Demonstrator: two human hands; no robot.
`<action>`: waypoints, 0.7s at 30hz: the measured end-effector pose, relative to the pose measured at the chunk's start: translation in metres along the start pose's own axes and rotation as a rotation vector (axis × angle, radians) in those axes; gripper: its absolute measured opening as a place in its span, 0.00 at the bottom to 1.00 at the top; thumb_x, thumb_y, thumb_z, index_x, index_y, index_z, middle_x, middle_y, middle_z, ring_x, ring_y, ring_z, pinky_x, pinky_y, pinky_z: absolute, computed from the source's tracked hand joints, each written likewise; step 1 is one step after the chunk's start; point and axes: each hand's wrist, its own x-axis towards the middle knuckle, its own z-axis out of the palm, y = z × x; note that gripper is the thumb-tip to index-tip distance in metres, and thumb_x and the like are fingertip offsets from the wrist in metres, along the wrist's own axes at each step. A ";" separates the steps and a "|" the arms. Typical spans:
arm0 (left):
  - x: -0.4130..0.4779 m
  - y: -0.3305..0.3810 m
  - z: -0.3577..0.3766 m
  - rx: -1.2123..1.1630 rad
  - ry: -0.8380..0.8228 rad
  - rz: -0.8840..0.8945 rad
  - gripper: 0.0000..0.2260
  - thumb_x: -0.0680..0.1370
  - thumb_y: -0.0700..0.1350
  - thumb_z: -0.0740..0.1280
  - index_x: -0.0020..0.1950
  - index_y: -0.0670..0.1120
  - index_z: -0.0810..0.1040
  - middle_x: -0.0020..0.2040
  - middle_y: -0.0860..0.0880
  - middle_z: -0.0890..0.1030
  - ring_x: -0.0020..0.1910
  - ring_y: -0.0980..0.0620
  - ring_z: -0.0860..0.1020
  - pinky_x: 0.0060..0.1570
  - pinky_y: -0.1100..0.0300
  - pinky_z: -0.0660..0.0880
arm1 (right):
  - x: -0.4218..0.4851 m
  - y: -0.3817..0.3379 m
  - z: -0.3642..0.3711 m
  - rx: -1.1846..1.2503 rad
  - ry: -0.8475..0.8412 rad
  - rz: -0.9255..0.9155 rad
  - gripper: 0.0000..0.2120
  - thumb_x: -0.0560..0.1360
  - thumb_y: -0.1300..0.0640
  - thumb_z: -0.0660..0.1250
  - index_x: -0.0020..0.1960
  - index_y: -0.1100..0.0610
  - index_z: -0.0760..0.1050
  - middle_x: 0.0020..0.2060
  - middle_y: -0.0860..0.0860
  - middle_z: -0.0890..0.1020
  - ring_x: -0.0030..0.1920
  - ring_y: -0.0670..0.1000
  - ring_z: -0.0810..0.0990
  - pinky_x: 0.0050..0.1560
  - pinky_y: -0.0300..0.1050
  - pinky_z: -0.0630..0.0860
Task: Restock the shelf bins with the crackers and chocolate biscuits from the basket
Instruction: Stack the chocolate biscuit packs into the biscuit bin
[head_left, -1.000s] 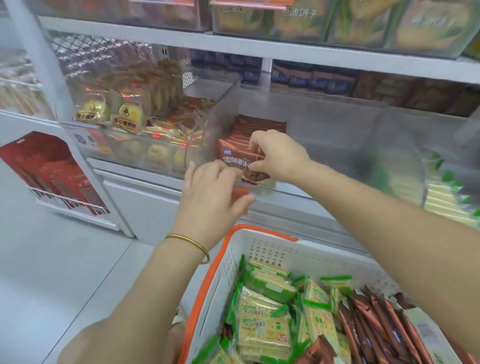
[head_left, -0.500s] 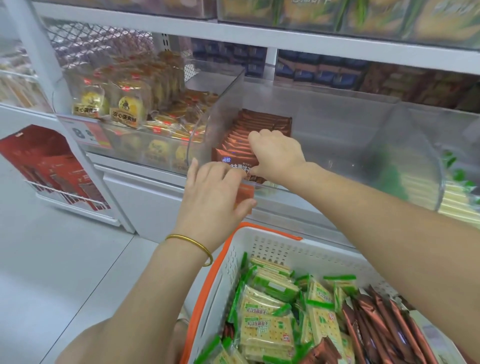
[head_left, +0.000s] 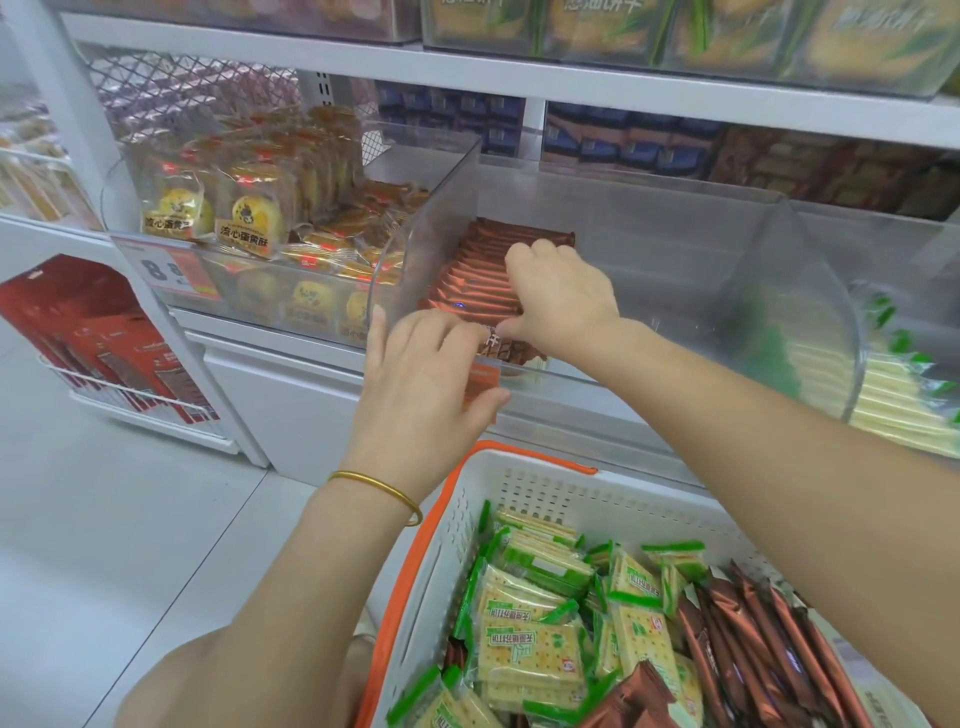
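Chocolate biscuits (head_left: 478, 275) — row at left of clear bin (head_left: 675, 270). We log change: front pack, upright earlier, now tucked against row. Right grip (head_left: 563, 299) curled over packs, pinching front one; left grip (head_left: 421, 379) flat on bin front. Crackers (head_left: 524, 623) wait in basket (head_left: 545, 499) — restock continues.

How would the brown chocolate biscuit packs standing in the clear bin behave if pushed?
The chocolate biscuit packs are thin and stand on edge, so they would probably topple. Their glossy wrappers likely slide easily. The right hand holds the row's front, perhaps steadying it.
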 end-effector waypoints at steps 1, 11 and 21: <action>-0.002 0.002 -0.002 -0.003 0.029 0.023 0.18 0.71 0.54 0.68 0.57 0.46 0.77 0.55 0.48 0.76 0.61 0.44 0.72 0.71 0.39 0.56 | -0.008 0.001 -0.010 0.064 0.036 0.025 0.21 0.71 0.49 0.72 0.57 0.57 0.68 0.56 0.54 0.73 0.57 0.57 0.72 0.46 0.48 0.67; -0.066 0.068 0.020 -0.136 -0.189 0.283 0.12 0.73 0.50 0.62 0.49 0.45 0.79 0.44 0.47 0.80 0.46 0.43 0.77 0.45 0.51 0.76 | -0.222 0.054 0.015 0.392 -0.390 0.059 0.07 0.72 0.53 0.71 0.47 0.49 0.74 0.38 0.45 0.76 0.40 0.48 0.75 0.46 0.51 0.75; -0.090 0.086 0.067 -0.090 -0.692 0.214 0.12 0.79 0.50 0.62 0.61 0.49 0.75 0.57 0.50 0.77 0.59 0.49 0.72 0.57 0.52 0.71 | -0.274 0.061 0.089 0.382 -0.702 -0.041 0.15 0.71 0.52 0.72 0.53 0.54 0.72 0.35 0.43 0.68 0.40 0.48 0.70 0.39 0.46 0.68</action>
